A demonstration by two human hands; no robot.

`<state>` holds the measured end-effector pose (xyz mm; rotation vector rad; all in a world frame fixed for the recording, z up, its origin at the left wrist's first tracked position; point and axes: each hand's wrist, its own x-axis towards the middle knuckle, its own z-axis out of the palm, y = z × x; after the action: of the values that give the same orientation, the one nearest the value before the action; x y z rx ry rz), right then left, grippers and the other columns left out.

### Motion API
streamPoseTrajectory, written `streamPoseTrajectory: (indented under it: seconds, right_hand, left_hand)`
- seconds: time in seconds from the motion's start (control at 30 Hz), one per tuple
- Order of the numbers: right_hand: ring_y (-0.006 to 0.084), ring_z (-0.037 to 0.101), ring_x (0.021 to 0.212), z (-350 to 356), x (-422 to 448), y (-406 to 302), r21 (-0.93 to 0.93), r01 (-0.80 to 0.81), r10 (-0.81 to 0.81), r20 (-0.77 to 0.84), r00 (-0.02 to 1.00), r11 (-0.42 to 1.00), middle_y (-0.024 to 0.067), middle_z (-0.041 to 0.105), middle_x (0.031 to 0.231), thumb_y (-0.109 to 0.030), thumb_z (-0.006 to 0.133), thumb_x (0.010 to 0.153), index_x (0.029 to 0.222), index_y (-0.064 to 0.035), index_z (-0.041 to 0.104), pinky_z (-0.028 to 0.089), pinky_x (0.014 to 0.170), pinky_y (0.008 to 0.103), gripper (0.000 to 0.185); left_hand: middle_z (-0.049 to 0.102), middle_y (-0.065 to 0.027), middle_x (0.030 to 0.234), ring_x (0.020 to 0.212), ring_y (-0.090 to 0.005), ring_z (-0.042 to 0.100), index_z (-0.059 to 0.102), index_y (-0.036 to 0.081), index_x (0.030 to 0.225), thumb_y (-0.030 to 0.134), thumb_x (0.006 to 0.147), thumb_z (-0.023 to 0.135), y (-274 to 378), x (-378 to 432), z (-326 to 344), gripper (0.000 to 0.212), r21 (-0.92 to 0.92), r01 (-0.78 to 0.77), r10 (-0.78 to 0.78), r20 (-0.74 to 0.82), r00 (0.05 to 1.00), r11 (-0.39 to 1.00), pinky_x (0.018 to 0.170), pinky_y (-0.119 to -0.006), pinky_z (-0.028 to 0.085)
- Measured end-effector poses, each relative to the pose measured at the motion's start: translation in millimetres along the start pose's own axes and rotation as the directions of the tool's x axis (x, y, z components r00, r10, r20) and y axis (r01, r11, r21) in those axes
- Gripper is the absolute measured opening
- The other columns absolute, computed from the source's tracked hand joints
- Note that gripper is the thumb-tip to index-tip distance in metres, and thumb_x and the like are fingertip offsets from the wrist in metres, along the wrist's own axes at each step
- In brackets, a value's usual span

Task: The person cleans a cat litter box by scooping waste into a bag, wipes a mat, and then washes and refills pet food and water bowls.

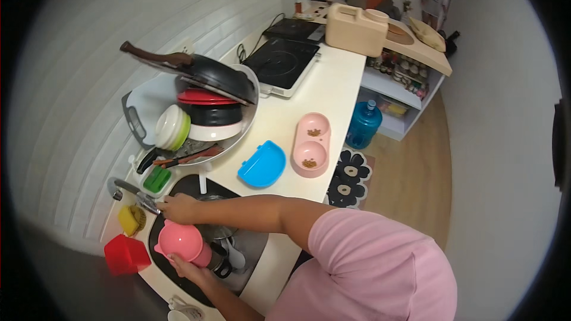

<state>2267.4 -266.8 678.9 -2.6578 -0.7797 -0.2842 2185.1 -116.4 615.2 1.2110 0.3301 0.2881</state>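
Note:
My left hand (189, 269) holds a pink plastic bowl (180, 241) with small side tabs over the dark sink (252, 243). Another pink piece shows just beneath the bowl's rim. My right hand (180, 208) reaches across to the chrome faucet (145, 200), its fingers at the near end of the metal; the exact grip is partly hidden. Below the hands in the sink lie a metal pot with a black handle (222, 269), a pale spoon (235, 255) and a round clear or metal vessel (218, 230), partly covered by my right forearm.
Beside the sink are a green sponge (157, 179), a yellow sponge (129, 219), a red container (127, 255) and a white mug (185, 312). A basin (250, 120) piled with dishes and pans, a blue tray (263, 165) and a pink pet feeder (311, 145) occupy the counter. A person (432, 2) stands far back.

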Motion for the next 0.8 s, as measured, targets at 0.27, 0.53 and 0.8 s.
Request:
streamPoseTrajectory:
  seconds: [0.27, 0.53, 0.8]
  right_hand:
    - [0.0320, 0.035, 0.122, -45.7, -132.6, -14.0, -0.080, -0.034, 0.049, 0.196, 0.979, 0.996, 0.0138, 0.038, 0.134, -0.015, 0.064, 0.070, 0.112, -0.0193, 0.058, 0.037, 0.092, 0.0495, 0.042]
    - [0.0291, 0.035, 0.124, -44.7, -188.1, -27.1, -0.179, -0.094, 0.040, -0.285, 0.958, 0.979, 0.0089, 0.033, 0.139, -0.016, 0.058, 0.073, 0.128, -0.0197, 0.044, 0.027, 0.102, 0.0476, 0.057]
    - [0.0312, 0.030, 0.128, -32.9, -249.1, -48.8, -0.183, -0.114, 0.091, -0.129, 0.987, 0.976, 0.0077, 0.033, 0.139, -0.020, 0.063, 0.074, 0.115, -0.0179, 0.057, 0.026, 0.100, 0.0544, 0.042]
  left_hand:
    - [0.037, -0.0188, 0.131, 0.113, -0.0299, 0.048, 0.028, 0.004, 0.135, 0.046, 0.089, 0.042, 8.3, -35.2, 7.7, 0.063, -0.026, 0.114, -0.104, 0.244, 0.964, 0.993, 0.091, -0.044, 0.045]
    - [0.038, -0.0191, 0.130, 0.114, -0.0309, 0.046, 0.027, 0.001, 0.134, 0.044, 0.090, 0.043, 20.1, -87.0, 17.0, 0.064, 0.010, 0.109, -0.109, 0.183, 0.977, 0.994, 0.092, -0.046, 0.043]
    - [0.040, -0.0145, 0.131, 0.117, -0.0275, 0.045, 0.026, 0.006, 0.136, 0.040, 0.092, 0.040, -1.6, -108.7, -23.7, 0.057, -0.062, 0.207, -0.178, 0.308, 0.935, 0.976, 0.095, -0.043, 0.040]
